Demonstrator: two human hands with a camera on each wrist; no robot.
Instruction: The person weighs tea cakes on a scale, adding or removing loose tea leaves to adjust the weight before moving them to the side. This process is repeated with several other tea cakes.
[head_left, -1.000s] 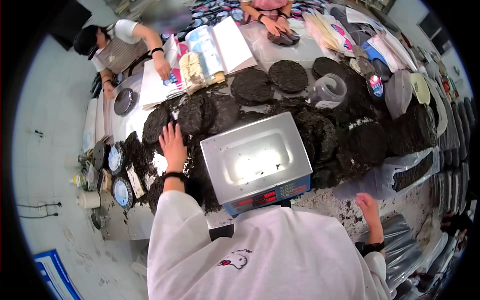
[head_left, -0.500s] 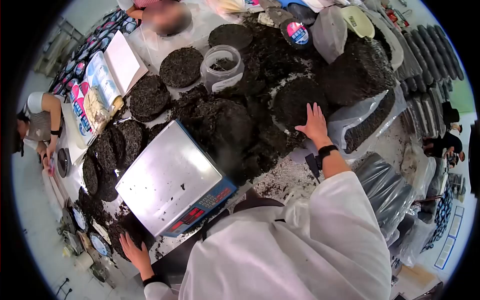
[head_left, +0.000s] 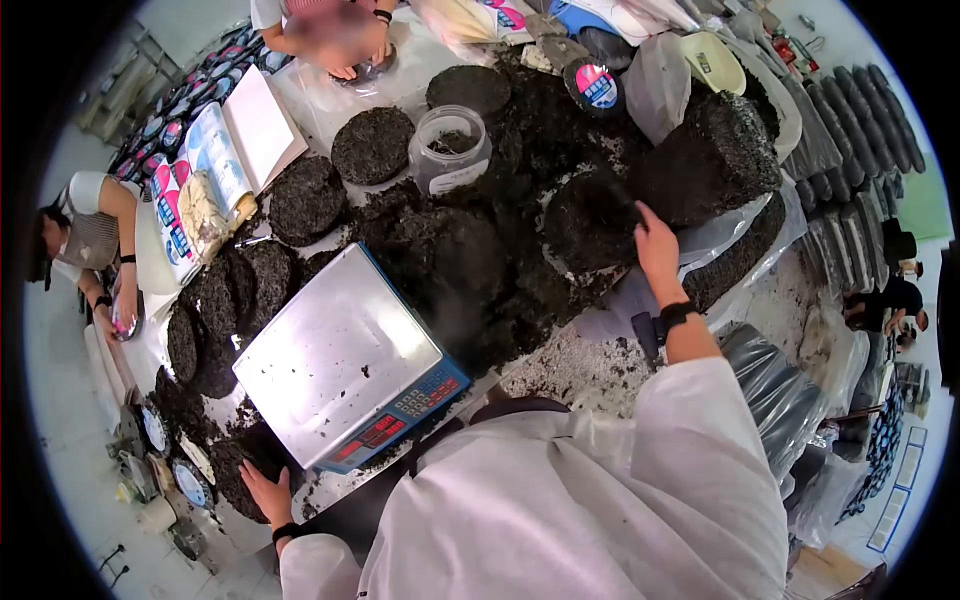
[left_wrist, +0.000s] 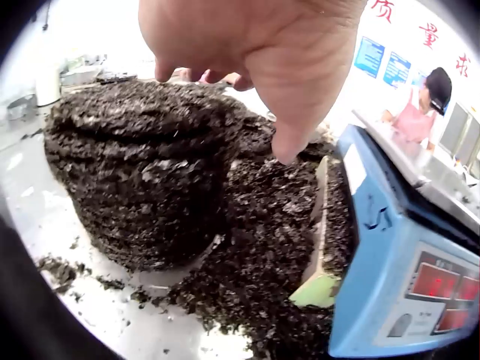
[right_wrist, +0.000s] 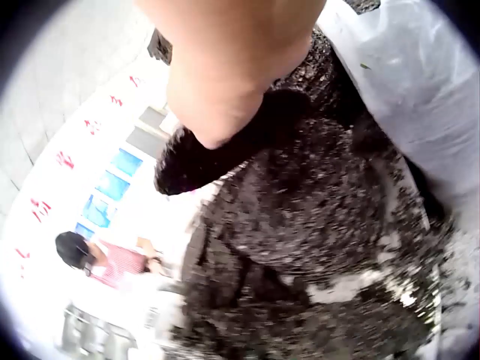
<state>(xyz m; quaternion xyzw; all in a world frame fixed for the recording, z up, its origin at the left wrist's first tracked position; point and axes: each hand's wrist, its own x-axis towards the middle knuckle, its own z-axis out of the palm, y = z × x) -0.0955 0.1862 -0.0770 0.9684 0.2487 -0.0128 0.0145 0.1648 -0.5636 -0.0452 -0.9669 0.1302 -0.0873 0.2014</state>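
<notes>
My right hand (head_left: 657, 255) pinches the edge of a dark round dried-seaweed cake (right_wrist: 202, 166), thumb on its near face. The cake is tilted up over other seaweed cakes (right_wrist: 300, 202) and loose seaweed at the table's right. At the lower left, my left hand (head_left: 266, 492) lies over a tall stack of seaweed cakes (left_wrist: 142, 180), fingers extended across its top and thumb hanging at its side. Between the hands stands a blue digital scale (head_left: 350, 350), its steel pan holding only a few crumbs and its red digits lit.
A clear plastic jar (head_left: 450, 150) with some seaweed inside stands behind the scale. Plastic bags (head_left: 725, 240) with seaweed lie to the right. Two people work across the table, near an open white box (head_left: 262, 130). A green-ended strip (left_wrist: 319, 281) leans beside the scale.
The view has turned right. My right hand has reached from beside the table onto the seaweed and taken hold of a cake. My left hand has come to the stack left of the scale.
</notes>
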